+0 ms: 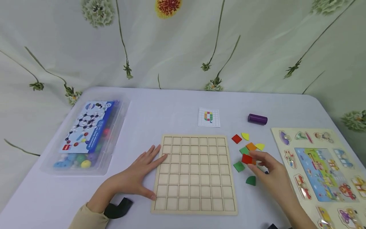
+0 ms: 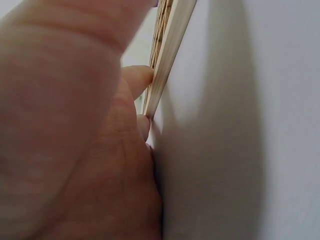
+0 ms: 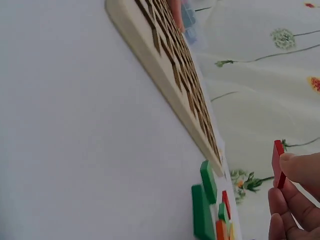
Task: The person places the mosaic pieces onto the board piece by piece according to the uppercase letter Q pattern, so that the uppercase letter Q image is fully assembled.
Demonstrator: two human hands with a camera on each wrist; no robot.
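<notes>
Nearest, at the lower edge of the head view, a beige sleeve ends at the left wrist, with a black object beside it. The left hand has its fingers spread and lies along the left edge of the wooden grid board, index fingertip and thumb touching it. The right hand pinches a red square tile between thumb and fingers; the right wrist view shows the tile lifted clear of the table. The tile is right of the grid board, above loose pieces.

A dark green quarter-round piece lies below the tile in the head view; a green square lies between tile and board. An orange piece is partly covered by the right hand. The right forearm overlaps the left edge of a picture puzzle board.

Farther back lie a second green square, an orange square, two yellow pieces and another red square. At far left is a clear plastic box of coloured balls with a printed booklet.

Beyond the grid board, a pattern card lies flat, a purple cylinder on its side to the right; a flower-printed cloth hangs behind.
</notes>
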